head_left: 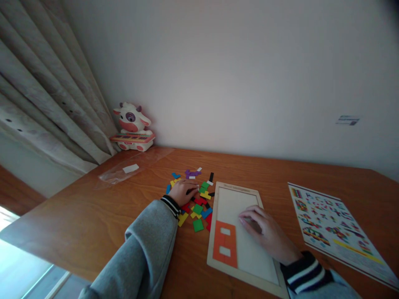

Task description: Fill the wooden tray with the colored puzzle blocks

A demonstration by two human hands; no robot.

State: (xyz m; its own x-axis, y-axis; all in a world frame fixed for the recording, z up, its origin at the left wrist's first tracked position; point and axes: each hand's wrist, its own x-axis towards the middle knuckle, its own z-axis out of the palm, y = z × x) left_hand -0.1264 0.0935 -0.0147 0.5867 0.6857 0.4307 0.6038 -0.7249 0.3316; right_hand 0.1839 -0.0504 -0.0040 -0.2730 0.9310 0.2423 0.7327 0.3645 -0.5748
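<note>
My left hand lies on a heap of small coloured puzzle pieces on the wooden table, fingers curled over a dark piece. My right hand rests on the white inside of a wooden puzzle tray. Its fingers are bent and pressed down, and what is under them is hidden. Orange pieces fill the tray's near left corner, with two white gaps among them.
A printed pattern sheet lies to the right of the tray. A clear plastic bag with a white label lies at the back left. A toy cow stands against the wall beside a curtain.
</note>
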